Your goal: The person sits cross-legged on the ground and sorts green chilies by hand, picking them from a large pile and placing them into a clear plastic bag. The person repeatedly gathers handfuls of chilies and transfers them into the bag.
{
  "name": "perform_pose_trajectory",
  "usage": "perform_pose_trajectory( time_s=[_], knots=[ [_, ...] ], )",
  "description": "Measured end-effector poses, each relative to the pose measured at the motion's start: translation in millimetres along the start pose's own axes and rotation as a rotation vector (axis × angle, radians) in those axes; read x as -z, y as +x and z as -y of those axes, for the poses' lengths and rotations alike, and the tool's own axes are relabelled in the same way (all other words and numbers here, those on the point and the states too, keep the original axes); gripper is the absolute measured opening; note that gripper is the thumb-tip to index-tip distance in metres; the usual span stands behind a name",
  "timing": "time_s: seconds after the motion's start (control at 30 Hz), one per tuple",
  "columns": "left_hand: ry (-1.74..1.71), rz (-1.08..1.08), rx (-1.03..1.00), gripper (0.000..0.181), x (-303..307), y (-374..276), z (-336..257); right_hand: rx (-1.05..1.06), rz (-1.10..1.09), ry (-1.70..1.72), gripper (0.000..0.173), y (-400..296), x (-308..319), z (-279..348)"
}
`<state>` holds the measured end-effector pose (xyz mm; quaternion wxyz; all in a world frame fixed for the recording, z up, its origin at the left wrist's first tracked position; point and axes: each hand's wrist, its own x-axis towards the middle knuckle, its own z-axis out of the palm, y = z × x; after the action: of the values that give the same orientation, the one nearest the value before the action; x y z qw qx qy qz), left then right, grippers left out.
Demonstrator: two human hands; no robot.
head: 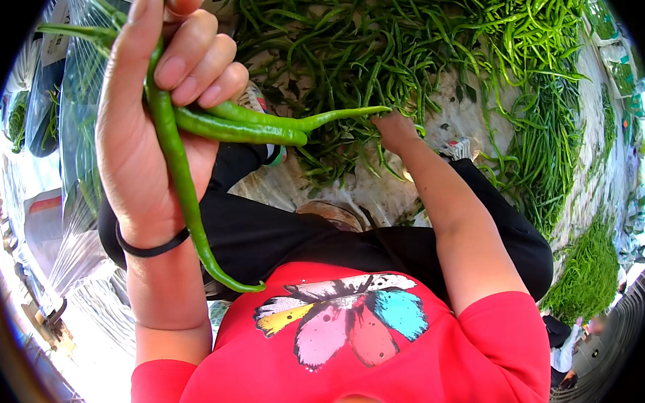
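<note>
Raised close to the camera at the upper left, my left hand (158, 95) is closed around a few long green chili peppers (175, 154). One pepper hangs down past the wrist, which wears a black band. Two others point to the right, and stems stick out beyond the thumb. Farther down, my right hand (398, 130) reaches to the near edge of a large heap of green chili peppers (358, 52) spread on a pale ground sheet (454, 107). Its fingertips are hidden among the peppers, so whether they grip one is unclear.
Clear plastic bags (82, 154) stand at the left, some with green peppers inside. A shoe (455, 149) shows by my right hand. Another pepper heap (583, 275) lies at the right, near a partly visible person (562, 347). More filled bags (619, 65) line the far right.
</note>
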<state>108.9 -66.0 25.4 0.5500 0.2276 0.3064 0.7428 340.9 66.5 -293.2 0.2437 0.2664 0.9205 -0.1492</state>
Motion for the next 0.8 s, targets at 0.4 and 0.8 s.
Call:
perform_pose_trajectory(
  time_s=[0.4,0.8],
  knots=[
    [0.023,0.093,-0.011,0.017,-2,-3,-8,-0.237,-0.221,1.469,0.033,-42,141,-67],
    [0.035,0.033,0.011,0.017,6,1,-3,-0.477,0.17,0.323,0.054,-3,-32,-28]
  ],
)
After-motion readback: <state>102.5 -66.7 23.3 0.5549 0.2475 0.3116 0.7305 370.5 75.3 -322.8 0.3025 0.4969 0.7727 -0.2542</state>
